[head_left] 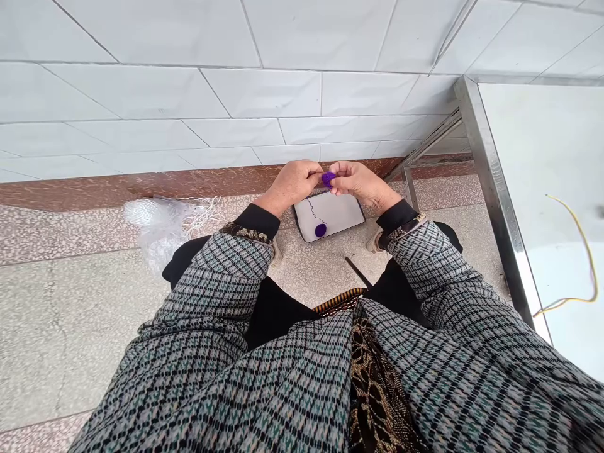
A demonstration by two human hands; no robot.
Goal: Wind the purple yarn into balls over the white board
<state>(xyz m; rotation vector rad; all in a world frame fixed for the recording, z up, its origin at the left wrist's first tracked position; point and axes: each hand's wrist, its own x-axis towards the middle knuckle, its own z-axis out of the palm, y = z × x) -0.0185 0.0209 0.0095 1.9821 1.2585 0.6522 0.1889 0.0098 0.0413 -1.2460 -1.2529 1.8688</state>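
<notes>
My left hand (293, 187) and my right hand (359, 185) meet above my lap, with the fingers of both pinching a small purple crocheted piece (328, 179). Part of that piece is hidden by my fingers. Below them, a white board with a dark rim (342, 212) rests on my knees. On it lies a purple yarn ball (321, 229), and a thin dark yarn strand (311, 211) curves upward from the ball towards my hands.
A bundle of white cord in clear plastic (165, 226) lies on the speckled floor to my left. A steel table frame (495, 189) stands to my right, with a yellow wire (585, 264) on its top. A thin dark stick (357, 272) points out below the board. A tiled wall stands ahead.
</notes>
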